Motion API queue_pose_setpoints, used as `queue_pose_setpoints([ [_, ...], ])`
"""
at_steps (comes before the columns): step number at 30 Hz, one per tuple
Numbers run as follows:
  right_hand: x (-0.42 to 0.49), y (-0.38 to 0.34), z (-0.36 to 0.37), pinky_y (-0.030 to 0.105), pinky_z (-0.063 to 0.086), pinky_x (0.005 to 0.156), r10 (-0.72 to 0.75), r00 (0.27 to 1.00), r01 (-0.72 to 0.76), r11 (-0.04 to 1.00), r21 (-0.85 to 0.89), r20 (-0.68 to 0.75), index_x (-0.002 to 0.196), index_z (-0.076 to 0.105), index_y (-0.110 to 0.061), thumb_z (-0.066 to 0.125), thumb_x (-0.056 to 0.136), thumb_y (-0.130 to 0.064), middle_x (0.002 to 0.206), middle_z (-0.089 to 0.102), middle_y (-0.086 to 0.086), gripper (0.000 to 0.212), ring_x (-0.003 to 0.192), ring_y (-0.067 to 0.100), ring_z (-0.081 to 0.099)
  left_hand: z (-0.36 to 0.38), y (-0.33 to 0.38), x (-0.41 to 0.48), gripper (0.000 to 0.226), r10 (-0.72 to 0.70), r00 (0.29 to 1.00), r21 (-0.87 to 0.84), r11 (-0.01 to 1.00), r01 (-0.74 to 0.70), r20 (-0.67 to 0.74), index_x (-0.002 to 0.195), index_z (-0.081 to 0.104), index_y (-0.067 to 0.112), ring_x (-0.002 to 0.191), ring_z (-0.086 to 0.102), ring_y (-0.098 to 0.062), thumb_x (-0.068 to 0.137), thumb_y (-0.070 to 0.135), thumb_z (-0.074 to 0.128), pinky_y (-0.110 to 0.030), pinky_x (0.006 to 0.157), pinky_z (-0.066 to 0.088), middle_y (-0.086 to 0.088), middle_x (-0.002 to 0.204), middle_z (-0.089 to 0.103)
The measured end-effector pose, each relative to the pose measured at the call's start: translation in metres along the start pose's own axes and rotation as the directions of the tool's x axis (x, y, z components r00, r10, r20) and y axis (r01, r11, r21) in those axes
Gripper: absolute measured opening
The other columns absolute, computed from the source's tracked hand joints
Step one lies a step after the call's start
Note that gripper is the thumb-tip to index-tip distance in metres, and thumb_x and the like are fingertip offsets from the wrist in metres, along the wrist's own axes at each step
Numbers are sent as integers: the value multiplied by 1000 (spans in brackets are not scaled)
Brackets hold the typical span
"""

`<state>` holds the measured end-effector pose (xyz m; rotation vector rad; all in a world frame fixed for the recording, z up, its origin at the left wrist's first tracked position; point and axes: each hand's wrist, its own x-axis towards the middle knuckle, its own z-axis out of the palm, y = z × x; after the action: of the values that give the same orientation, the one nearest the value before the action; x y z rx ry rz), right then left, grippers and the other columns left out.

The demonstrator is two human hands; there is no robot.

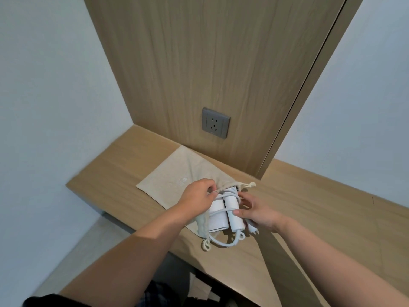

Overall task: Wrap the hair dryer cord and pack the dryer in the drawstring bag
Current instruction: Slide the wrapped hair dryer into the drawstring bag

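Lying flat on a light wooden shelf (pixel 309 196), just below a grey wall socket (pixel 215 122) set in the wood panel: a beige drawstring bag (pixel 170 173), its closed end toward the wall and its gathered mouth toward the camera. Pinching the upper edge of that mouth and lifting it open: the left hand (pixel 197 196), fingers curled tight on the fabric. Resting partly inside the opening, with most of the body showing outside it: the white hair dryer (pixel 219 214), folded, its round handle (pixel 234 214) lying alongside the body. Running across body and handle in several turns: the white cord (pixel 221 241), one loose loop hanging down near the front edge of the shelf. Gripping the handle from the right side: the right hand (pixel 256 210), thumb pressed on top, fingers closed around the far side and mostly hidden. Poking out from under that hand, beside the handle's end: the plug (pixel 252 229), prongs pointing toward the camera. Trailing from the bag's mouth: one knotted drawstring end (pixel 250 185) to the right, another (pixel 206 244) curling on the shelf beneath the cord loop.
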<state>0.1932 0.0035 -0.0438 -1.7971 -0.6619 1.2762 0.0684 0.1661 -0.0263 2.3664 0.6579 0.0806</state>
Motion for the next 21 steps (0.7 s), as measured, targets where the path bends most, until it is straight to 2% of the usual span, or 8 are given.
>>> queue_pose_setpoints([
  [3, 3, -1, 0, 33, 51, 87, -48, 996, 40, 993, -114, -74, 133, 49, -17, 68, 86, -19, 111, 63, -2, 51, 102, 19, 61, 4, 7, 1, 10, 65, 998, -65, 996, -63, 20, 87, 62, 8, 127, 48, -16, 92, 16, 58, -28, 105, 36, 1, 136, 57],
  [5, 6, -3, 3, 34, 55, 63, -78, 986, 61, 991, -117, -146, 115, 62, -15, 68, 86, -22, 95, 67, 4, 31, 76, 22, 65, 7, 13, 2, 10, 90, 995, -72, 994, -87, 47, 87, 61, 9, 137, 37, -14, 93, 15, 57, -29, 112, 28, 4, 144, 50],
  [7, 11, -5, 7, 25, 49, 49, -80, 952, 57, 995, -84, -297, 100, 68, -7, 70, 84, -21, 78, 66, 5, 21, 57, 16, 58, 8, 16, 2, 11, 78, 995, -53, 996, -74, 68, 85, 57, 15, 139, 34, -13, 95, 17, 55, -32, 113, 28, 5, 145, 48],
  [9, 16, -3, 10, 18, 42, 43, -34, 904, 29, 999, -17, -427, 91, 69, -1, 71, 83, -19, 67, 62, 2, 19, 49, 11, 52, 7, 14, 1, 12, 63, 995, -16, 998, -62, 76, 85, 54, 16, 136, 37, -15, 96, 19, 52, -31, 109, 32, 4, 142, 50],
  [11, 15, 0, 10, 18, 42, 45, 93, 918, -17, 981, 195, -386, 93, 64, -4, 64, 88, -15, 71, 61, 4, 11, 52, 10, 53, 5, 11, -1, 10, 41, 997, 8, 999, -42, 60, 87, 52, 16, 127, 46, -18, 96, 21, 50, -32, 100, 39, 0, 134, 56],
  [14, 7, 8, 4, 26, 53, 57, 163, 979, -46, 769, 637, -125, 113, 56, -4, 45, 94, 3, 92, 64, 12, 23, 74, 20, 61, 7, 10, -6, 13, -7, 999, -14, 1000, 8, 54, 107, 53, 19, 116, 52, -19, 95, 25, 53, -32, 93, 44, -2, 125, 57],
  [17, 0, 13, 1, 24, 55, 54, 115, 990, -29, 723, 690, -79, 119, 52, 1, 37, 92, 13, 93, 63, 14, 33, 65, 16, 66, 15, 15, -10, 53, -10, 994, -40, 999, 14, 106, 140, 38, 27, 133, 38, -16, 92, 34, 59, -32, 108, 35, 3, 145, 41],
  [21, 2, 16, 7, 22, 50, 51, 178, 971, -24, 738, 675, -161, 124, 53, 3, 40, 91, 12, 89, 63, 13, 36, 57, 13, 61, 23, 15, -12, 82, 72, 976, 69, 994, -88, 206, 149, 21, 38, 148, 1, -12, 81, 53, 65, -42, 120, 14, 11, 161, 8],
])
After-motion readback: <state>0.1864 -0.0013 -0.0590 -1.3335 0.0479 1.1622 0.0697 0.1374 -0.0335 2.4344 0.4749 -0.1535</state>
